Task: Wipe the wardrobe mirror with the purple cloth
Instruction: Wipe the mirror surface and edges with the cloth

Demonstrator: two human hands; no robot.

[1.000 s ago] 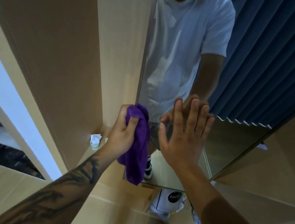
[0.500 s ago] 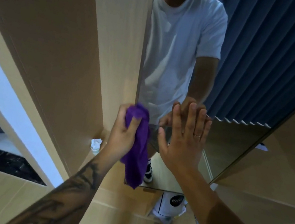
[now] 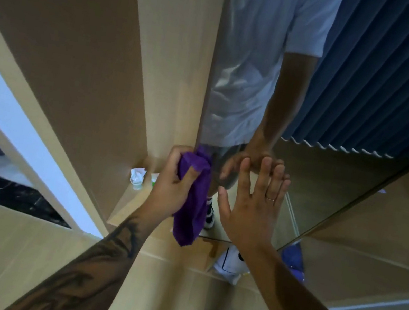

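1. Purple soft cloth [image 3: 191,201], bunched at the top and hanging in a long fold below, is held against the left edge of the tall frameless wardrobe mirror [image 3: 343,97], near its lower left corner.
2. Left hand [image 3: 173,190], on a tattooed forearm, grips the bunched upper part of the cloth: its fingers [image 3: 190,176] are curled round the fabric, the thumb tip pressed into it, and the loose tail of the cloth drops below the hand past the mirror's bottom edge.
3. Right hand [image 3: 251,206] lies flat on the glass just to the right of the cloth, fingers straight and slightly spread, holding nothing; a thin ring [image 3: 269,198] sits on one finger.
4. The cloth sits between the two hands, touching the left one and just beside the right palm, apart from it.
5. The mirror reflects a person in a white short-sleeved T-shirt [image 3: 258,55], the reflected hand meeting the right fingertips, and dark blue pleated curtains [image 3: 389,77].
6. Light wooden wardrobe panels [image 3: 82,39] stand to the left of the mirror.
7. On the pale wooden floor [image 3: 7,243] by the foot of the panels stands a small white bottle [image 3: 137,177]; a white bag with a dark mark [image 3: 230,263] lies below the mirror's bottom edge.
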